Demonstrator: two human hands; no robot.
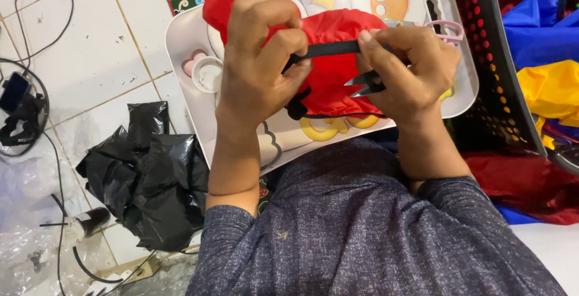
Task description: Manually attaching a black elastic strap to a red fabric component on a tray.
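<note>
Head view, looking straight down. Centre of the frame: left hand (259,60) clenched tight around a bunched piece of shiny red fabric (338,70), thumb and fingers pinching one end of a flat black strap (329,48). Right hand (410,66) closed on the strap's other end and, in the same grip, on a small pair of black thread snips (365,85), blades pointing left toward the red cloth. Strap pulled taut between the two hands, just above the blades. A thin black drawcord with a knot (298,106) hung at the lower edge of the red bundle.

Underneath, a white plastic lap tray printed with cartoon shapes (181,42), tilted across a lap in a mottled grey-blue long-sleeved top (362,229). Lower left: a crumpled black plastic bag (151,175) on white floor tiles (90,60), with black cables (36,24) near the left edge. Right side: a black perforated plastic basket (494,60), with blue, yellow and red fabric (543,42) heaped beyond.

Risks, judged from the pose: blade tips sat very near the red cloth and the left fingertips, so a slip could nick the fabric or skin. Strap under tension; a loosened pinch could let it snap away from the snips. Blades mostly hidden by the fingers, so hard to tell whether open or shut. Tray sloped, so a dropped bundle could slide off toward the bag.
</note>
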